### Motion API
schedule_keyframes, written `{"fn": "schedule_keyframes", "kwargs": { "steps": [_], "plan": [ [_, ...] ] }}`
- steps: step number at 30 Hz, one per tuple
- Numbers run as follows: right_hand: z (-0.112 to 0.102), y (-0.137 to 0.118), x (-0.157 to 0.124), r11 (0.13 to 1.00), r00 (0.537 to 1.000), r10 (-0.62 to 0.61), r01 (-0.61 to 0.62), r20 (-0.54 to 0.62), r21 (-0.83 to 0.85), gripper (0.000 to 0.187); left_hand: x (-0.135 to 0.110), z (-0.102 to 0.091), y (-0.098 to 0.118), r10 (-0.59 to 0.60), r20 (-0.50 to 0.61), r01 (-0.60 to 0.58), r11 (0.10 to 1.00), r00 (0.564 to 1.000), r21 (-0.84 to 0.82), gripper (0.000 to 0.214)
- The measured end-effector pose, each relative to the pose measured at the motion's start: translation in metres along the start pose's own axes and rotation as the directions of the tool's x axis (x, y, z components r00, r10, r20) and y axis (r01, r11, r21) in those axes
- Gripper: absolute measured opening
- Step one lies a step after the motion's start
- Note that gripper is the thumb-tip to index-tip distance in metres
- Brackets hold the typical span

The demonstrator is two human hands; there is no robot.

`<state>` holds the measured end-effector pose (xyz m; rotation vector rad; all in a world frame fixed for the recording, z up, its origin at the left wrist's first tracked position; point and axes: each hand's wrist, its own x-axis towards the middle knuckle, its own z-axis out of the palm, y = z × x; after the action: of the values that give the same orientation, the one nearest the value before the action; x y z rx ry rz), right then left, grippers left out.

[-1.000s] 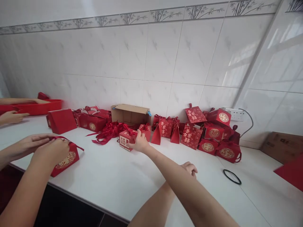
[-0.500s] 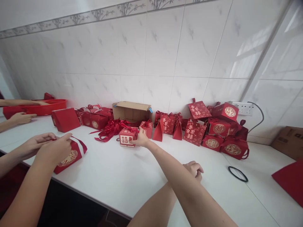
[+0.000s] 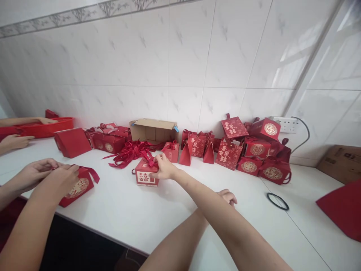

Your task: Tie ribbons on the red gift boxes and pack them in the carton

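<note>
A small red gift box (image 3: 147, 176) with a white panel, a gold-edged character and a ribbon bow stands on the white table. My right hand (image 3: 165, 166) is closed on its right top side, thumb against the front and fingers near the bow. My left hand (image 3: 228, 197) rests on the table beyond my crossed right forearm, its fingers curled with nothing seen in them. Part of it is hidden by that forearm. Just behind the box lie a heap of red ribbons (image 3: 132, 151) and another red box (image 3: 171, 152) with a bow.
At left, another person's hands (image 3: 56, 177) work on a red box (image 3: 80, 188); farther hands reach at a red basin (image 3: 60, 126). An open cardboard box (image 3: 153, 123) stands by the wall. Stacked red boxes (image 3: 272, 171), a power strip (image 3: 284, 124) and a black ring (image 3: 278, 201) lie right.
My right hand has brought the gift box slightly nearer and to the left, its fingers shifting up towards the bow. The whole view has turned a little. My left hand stays on the table.
</note>
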<state>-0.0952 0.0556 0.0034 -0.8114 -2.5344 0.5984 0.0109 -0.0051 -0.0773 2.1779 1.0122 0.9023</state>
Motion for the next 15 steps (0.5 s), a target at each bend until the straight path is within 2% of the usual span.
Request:
{"fn": "schedule_keyframes", "kwargs": {
  "steps": [3,5,8,10,13,15],
  "plan": [
    [-0.002,-0.006,-0.027,0.998,0.994,0.014,-0.021,-0.106,-0.065,0.078,0.002,-0.005,-0.002,0.002,-0.023,-0.003,1.0,1.0,-0.024,0.022],
    [-0.01,-0.007,-0.051,0.992,0.979,0.043,-0.065,-0.2,-0.105,0.084,0.004,-0.007,-0.002,0.005,-0.056,-0.008,0.999,0.998,-0.039,0.021],
    [-0.038,0.005,-0.094,0.971,0.913,0.136,-0.2,-0.385,-0.13,0.074,0.005,-0.009,-0.001,0.011,-0.057,-0.015,0.997,0.998,-0.071,0.016],
    [-0.061,0.021,-0.125,0.943,0.812,0.189,-0.307,-0.552,-0.128,0.067,0.005,-0.011,0.002,0.018,-0.055,-0.023,0.995,0.998,-0.097,0.014],
    [-0.084,0.053,-0.17,0.847,0.58,0.193,-0.506,-0.792,-0.164,0.067,0.007,-0.013,0.004,0.01,-0.063,-0.018,0.99,0.998,-0.139,0.003],
    [-0.088,0.072,-0.194,0.752,0.458,0.213,-0.641,-0.863,-0.155,0.068,0.009,-0.013,0.004,-0.013,-0.096,-0.004,0.986,0.995,-0.169,0.016]
  ]
}}
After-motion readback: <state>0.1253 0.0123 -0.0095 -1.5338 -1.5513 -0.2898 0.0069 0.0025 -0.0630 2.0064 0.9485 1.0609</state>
